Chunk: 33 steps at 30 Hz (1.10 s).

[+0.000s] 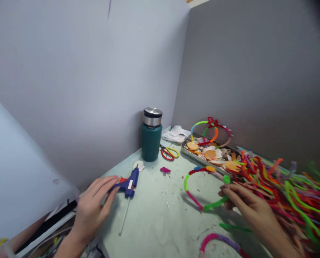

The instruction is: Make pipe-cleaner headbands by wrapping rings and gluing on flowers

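Observation:
My left hand (94, 200) is wrapped round the handle of a blue glue gun (129, 185), with a clear glue stick (124, 218) poking out of its back end. The gun's nozzle is over a pale round shell (139, 165) on the table. In my right hand (248, 208), a ring of multicoloured pipe cleaners (194, 199) is pinched at its green right side. Small blue and orange pieces sit along the ring's top, and a green coil is near my fingertips. Below lies another pipe-cleaner ring (215, 236), partly out of view.
A teal bottle (151, 143) stands at the back beside scissors (170, 153). A pink pipe-cleaner flower (165, 170) lies mid-table. A metal tray (193, 156) holds shells and more rings. Loose pipe cleaners (280, 193) are heaped at right. Grey partitions (243, 71) enclose the table.

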Each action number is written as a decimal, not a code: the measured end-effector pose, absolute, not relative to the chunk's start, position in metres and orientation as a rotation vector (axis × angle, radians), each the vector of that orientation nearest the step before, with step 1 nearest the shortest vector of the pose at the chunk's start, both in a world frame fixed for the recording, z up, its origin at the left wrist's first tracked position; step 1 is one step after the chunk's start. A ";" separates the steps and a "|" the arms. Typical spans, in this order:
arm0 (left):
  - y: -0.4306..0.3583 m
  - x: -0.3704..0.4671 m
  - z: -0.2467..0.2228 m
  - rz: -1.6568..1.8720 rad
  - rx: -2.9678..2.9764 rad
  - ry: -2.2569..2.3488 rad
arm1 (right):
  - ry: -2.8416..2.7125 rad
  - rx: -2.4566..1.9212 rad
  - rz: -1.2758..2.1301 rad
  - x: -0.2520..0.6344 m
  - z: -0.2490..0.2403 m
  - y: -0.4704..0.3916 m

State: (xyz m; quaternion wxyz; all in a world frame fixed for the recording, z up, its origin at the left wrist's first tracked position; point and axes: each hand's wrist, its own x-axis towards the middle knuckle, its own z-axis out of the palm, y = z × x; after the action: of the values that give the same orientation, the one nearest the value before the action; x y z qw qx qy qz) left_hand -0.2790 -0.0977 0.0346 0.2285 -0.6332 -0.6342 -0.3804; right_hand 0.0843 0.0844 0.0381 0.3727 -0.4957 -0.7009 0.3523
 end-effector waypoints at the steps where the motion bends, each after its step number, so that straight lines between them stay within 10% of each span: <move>1: -0.089 -0.263 0.043 -1.126 -1.763 -1.750 | -1.804 -1.245 0.915 0.083 0.039 0.083; 12: 0.015 -0.120 0.089 -1.269 -2.181 -1.785 | -1.795 -1.005 1.099 0.076 0.054 0.066; 33: 0.039 -0.120 0.066 -1.322 -2.034 -1.634 | -1.702 -0.987 1.145 0.078 0.049 0.070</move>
State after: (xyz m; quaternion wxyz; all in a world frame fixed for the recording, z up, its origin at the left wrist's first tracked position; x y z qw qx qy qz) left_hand -0.1200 0.0388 0.0655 0.1083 -0.6914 -0.5553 -0.4494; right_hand 0.0779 0.0705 0.0486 0.4194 -0.3935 -0.6788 0.4566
